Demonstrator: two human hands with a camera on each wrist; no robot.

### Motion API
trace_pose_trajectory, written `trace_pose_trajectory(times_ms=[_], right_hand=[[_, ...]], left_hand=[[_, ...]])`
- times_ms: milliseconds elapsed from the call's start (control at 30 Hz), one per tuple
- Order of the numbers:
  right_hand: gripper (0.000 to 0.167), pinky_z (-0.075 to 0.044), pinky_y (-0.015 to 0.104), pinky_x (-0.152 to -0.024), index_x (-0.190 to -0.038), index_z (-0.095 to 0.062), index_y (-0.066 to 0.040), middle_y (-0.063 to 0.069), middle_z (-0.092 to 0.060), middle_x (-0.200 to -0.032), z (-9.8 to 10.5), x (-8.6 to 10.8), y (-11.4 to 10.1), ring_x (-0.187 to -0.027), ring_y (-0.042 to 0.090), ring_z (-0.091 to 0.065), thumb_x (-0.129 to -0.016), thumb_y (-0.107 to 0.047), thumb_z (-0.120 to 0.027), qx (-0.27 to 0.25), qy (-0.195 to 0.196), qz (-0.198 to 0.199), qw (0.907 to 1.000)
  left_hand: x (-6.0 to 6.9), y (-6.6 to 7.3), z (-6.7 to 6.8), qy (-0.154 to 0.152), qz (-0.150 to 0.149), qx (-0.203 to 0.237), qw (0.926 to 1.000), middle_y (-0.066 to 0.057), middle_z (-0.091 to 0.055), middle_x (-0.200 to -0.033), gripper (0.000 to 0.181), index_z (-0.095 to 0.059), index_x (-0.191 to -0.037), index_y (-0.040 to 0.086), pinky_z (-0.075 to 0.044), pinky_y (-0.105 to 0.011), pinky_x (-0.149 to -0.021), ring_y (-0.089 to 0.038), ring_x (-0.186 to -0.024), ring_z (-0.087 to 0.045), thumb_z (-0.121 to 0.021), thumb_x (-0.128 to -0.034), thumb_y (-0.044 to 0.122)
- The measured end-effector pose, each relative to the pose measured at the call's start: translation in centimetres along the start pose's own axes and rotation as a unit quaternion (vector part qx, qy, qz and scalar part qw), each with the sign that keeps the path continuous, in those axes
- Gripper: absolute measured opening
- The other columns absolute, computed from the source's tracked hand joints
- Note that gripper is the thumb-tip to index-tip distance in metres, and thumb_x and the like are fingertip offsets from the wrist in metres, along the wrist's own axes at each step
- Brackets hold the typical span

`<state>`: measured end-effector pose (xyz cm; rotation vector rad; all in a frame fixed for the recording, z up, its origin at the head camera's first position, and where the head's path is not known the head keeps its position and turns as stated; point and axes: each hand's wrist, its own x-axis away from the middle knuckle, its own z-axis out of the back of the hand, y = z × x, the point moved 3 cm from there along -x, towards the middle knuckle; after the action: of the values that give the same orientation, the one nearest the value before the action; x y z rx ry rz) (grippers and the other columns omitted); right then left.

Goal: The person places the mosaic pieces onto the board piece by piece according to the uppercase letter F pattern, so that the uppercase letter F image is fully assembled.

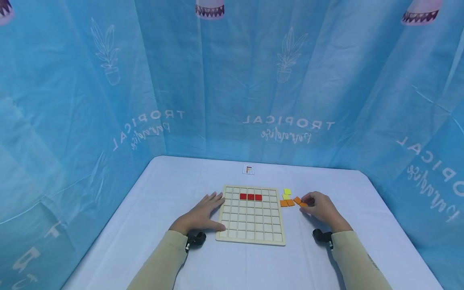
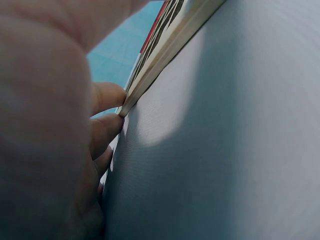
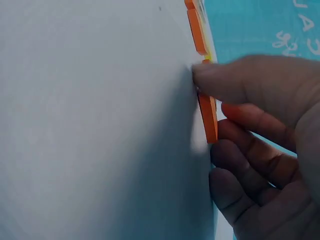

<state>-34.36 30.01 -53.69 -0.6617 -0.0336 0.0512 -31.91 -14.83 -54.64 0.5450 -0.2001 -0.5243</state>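
My left hand [image 1: 203, 213] rests at the left edge of a wooden grid board [image 1: 250, 225], its fingers spread and the thumb near the lower left corner. In the left wrist view, fingertips touch the board's side [image 2: 165, 57]. Three red square tiles [image 1: 251, 197] sit side by side in a row near the board's top. To the right of the board, my right hand [image 1: 320, 207] pinches an orange tile [image 3: 208, 117] between thumb and fingers at the table surface. Other orange tiles [image 1: 283, 203] and yellow tiles [image 1: 287, 191] lie between that hand and the board.
A small card [image 1: 248, 169] with a coloured grid pattern lies behind the board on the white tablecloth [image 1: 188, 177]. Blue printed curtains [image 1: 232, 88] hang around the table's back and sides. Each wrist wears a black camera [image 1: 197, 239].
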Motion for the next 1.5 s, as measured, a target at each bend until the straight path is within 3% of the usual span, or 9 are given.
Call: trace_pose_trajectory(times_ms=[233,633,1033,1333,1500], right_hand=[[0.023,-0.057,0.048,-0.091,-0.113,-0.073,-0.005,0.007,-0.068,-0.105,-0.2,0.2,-0.3,-0.093,0.026,-0.061,-0.092,-0.008,-0.082,0.004,-0.005,-0.004,1.0],[0.023,-0.058,0.043,-0.087,-0.109,-0.074,-0.006,0.007,-0.069,-0.102,0.1,-0.3,-1.5,-0.091,0.027,-0.061,-0.089,-0.01,-0.085,-0.012,0.006,0.0,0.9999],[0.021,-0.056,0.037,-0.075,-0.107,-0.074,-0.003,0.003,-0.068,-0.096,-3.0,-1.9,-6.7,-0.086,0.022,-0.062,-0.088,-0.009,-0.082,-0.044,-0.005,0.071,0.9965],[0.019,-0.058,0.037,-0.077,-0.106,-0.076,-0.004,-0.002,-0.067,-0.098,-5.4,-2.1,-10.5,-0.087,0.016,-0.064,-0.089,-0.005,-0.083,-0.061,-0.033,0.147,0.9866],[0.018,-0.056,0.036,-0.077,-0.105,-0.077,-0.008,-0.003,-0.067,-0.097,-6.6,-2.3,-12.2,-0.085,0.015,-0.062,-0.088,-0.007,-0.085,-0.058,-0.053,0.169,0.9825]], left_hand=[[0.1,0.0,-0.1,0.003,0.012,0.001,0.9999,-0.001,-0.02,-0.174,0.115,-0.035,-0.166,0.015,-0.006,-0.05,-0.127,-0.024,-0.16,-0.005,-0.082,-0.0768,0.071],[0.4,0.1,0.1,0.01,0.019,0.001,0.9998,0.0,-0.02,-0.174,0.116,-0.035,-0.166,0.016,-0.009,-0.054,-0.126,-0.026,-0.16,-0.005,-0.082,-0.0761,0.071],[0.3,-0.1,0.0,0.006,0.023,-0.002,0.9997,0.0,-0.02,-0.174,0.117,-0.035,-0.167,0.016,-0.008,-0.052,-0.126,-0.025,-0.16,-0.005,-0.082,-0.0756,0.072],[0.1,0.0,-0.1,0.006,0.01,-0.008,0.9999,-0.001,-0.021,-0.174,0.116,-0.035,-0.166,0.015,-0.007,-0.051,-0.127,-0.026,-0.16,-0.006,-0.081,-0.0767,0.072],[0.2,0.2,0.0,0.007,0.006,-0.005,0.9999,-0.002,-0.021,-0.173,0.116,-0.036,-0.166,0.013,-0.008,-0.053,-0.127,-0.027,-0.16,-0.007,-0.081,-0.0769,0.072]])
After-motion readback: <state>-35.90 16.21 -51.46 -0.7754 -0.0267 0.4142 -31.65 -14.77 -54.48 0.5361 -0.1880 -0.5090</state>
